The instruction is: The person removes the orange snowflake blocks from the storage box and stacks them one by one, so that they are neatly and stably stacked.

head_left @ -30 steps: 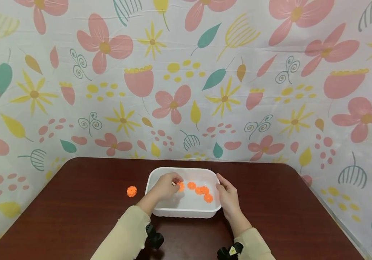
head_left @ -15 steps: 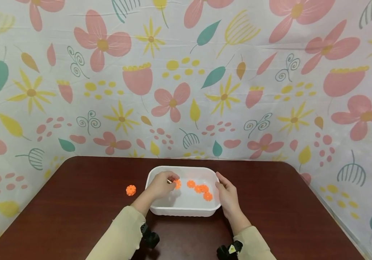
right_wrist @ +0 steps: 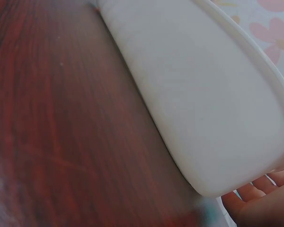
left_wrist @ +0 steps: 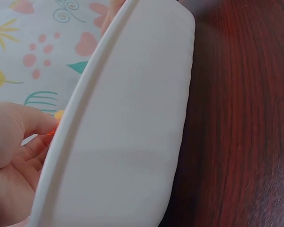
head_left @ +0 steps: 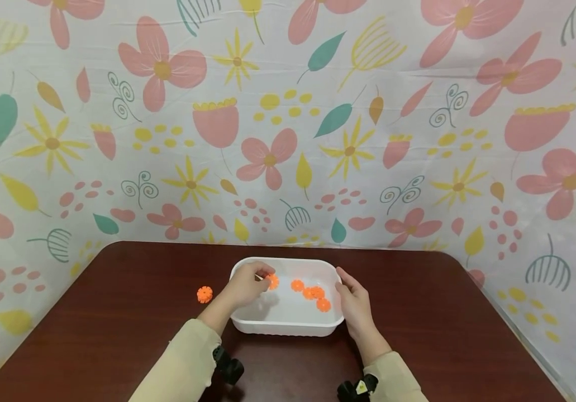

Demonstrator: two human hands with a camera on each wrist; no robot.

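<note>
A white plastic basin stands on the table in the head view. My left hand reaches over its left side and pinches an orange flower-shaped disc between thumb and fingers, above the basin floor. In the left wrist view the basin wall hides most of that disc. At the basin's right end my right hand grips the rim and wall, and its curled fingers show by the corner in the right wrist view. Several similar orange discs lie in the right half of the basin.
Left of the basin, one or more orange flower-shaped discs lie on the dark wooden table, apparently stacked. A floral cloth hangs behind the table's far edge. Black wrist cameras are strapped over both sleeves.
My left hand has drawn slightly left and toward the far side of the basin, with the orange disc still pinched. The right hand and the other discs stay in place.
</note>
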